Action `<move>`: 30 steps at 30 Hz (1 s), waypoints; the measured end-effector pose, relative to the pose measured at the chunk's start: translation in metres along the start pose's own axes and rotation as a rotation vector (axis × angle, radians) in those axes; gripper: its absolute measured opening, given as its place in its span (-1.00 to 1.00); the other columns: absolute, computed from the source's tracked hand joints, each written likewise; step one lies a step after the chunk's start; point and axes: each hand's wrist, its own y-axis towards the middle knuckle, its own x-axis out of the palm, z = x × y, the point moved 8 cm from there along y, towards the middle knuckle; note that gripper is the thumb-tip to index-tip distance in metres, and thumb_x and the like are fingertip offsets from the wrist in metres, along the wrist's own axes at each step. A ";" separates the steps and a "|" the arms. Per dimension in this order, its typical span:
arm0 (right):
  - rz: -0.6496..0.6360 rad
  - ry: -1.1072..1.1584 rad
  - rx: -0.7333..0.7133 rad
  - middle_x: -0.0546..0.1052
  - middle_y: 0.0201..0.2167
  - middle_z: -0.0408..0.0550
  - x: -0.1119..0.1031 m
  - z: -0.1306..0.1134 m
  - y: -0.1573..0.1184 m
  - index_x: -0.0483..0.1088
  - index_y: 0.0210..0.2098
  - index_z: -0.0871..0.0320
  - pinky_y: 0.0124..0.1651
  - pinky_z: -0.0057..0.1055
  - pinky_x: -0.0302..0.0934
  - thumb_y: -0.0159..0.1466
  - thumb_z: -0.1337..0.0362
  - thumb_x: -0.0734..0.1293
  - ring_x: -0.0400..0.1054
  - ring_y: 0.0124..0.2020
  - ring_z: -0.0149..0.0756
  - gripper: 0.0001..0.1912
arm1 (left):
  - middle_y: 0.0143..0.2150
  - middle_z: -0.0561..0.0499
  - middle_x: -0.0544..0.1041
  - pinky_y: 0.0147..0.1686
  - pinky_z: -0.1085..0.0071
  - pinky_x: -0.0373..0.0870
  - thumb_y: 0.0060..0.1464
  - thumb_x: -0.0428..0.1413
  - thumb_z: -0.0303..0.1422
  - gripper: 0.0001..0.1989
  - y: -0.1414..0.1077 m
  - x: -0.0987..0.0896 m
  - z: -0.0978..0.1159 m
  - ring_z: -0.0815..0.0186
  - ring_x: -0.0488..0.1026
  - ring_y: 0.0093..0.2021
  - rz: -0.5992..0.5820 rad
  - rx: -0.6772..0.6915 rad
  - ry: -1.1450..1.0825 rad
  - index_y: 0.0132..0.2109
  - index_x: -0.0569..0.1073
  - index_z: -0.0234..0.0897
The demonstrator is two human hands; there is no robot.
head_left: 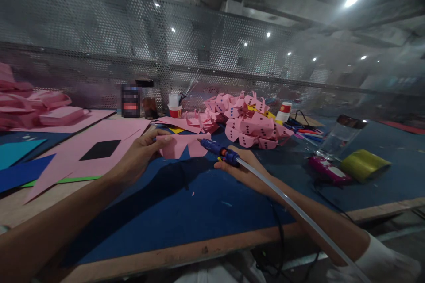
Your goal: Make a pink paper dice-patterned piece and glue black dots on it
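My left hand [148, 151] pinches the left end of a small pink paper piece [179, 146] with notched edges, held above the blue table surface [186, 221]. In my right hand [244, 168] is a blue glue gun [221, 151], with a long clear glue stick [288, 199] running out of its back over my forearm. The gun's nozzle points left and is at the upper right edge of the pink piece; whether they touch I cannot tell. Behind the gun lies a heap of folded pink paper pieces [249, 124] with dark dots.
Pink sheets [79, 159], a black piece [100, 149] and blue sheets [29, 172] lie left. Farther back stand a jar [150, 105] and cups [175, 108]. At right are a clear bottle [340, 137], a magenta object [328, 170], a yellow roll [365, 165] and pens [308, 132].
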 end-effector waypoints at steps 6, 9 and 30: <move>-0.026 0.129 0.014 0.37 -0.48 -0.21 0.002 0.000 0.000 0.38 -0.33 0.13 -0.42 -0.46 0.10 0.18 -0.02 0.43 0.21 -0.46 -0.40 -0.66 | -0.46 0.14 0.41 -0.68 0.56 0.26 0.02 0.28 -0.18 -0.76 0.000 -0.001 -0.006 0.44 0.36 -0.61 -0.002 -0.064 -0.040 -0.21 0.48 -0.17; -0.050 0.223 0.093 0.41 -0.46 -0.18 0.007 0.008 0.001 0.43 -0.28 0.14 -0.45 -0.47 0.14 0.15 -0.03 0.45 0.24 -0.48 -0.41 -0.63 | -0.49 0.15 0.39 -0.70 0.55 0.25 0.03 0.27 -0.16 -0.75 0.000 -0.001 -0.009 0.43 0.36 -0.63 -0.014 -0.087 -0.052 -0.18 0.48 -0.14; -0.218 0.729 0.178 0.22 -0.62 -0.32 0.017 0.014 0.004 0.43 -0.19 0.20 -0.61 -0.55 -0.13 0.18 0.03 0.46 0.00 -0.69 -0.60 -0.62 | -0.46 0.13 0.36 -0.57 0.59 0.31 0.02 0.26 -0.16 -0.75 -0.003 0.002 0.000 0.44 0.31 -0.52 0.004 -0.097 -0.001 -0.30 0.44 -0.22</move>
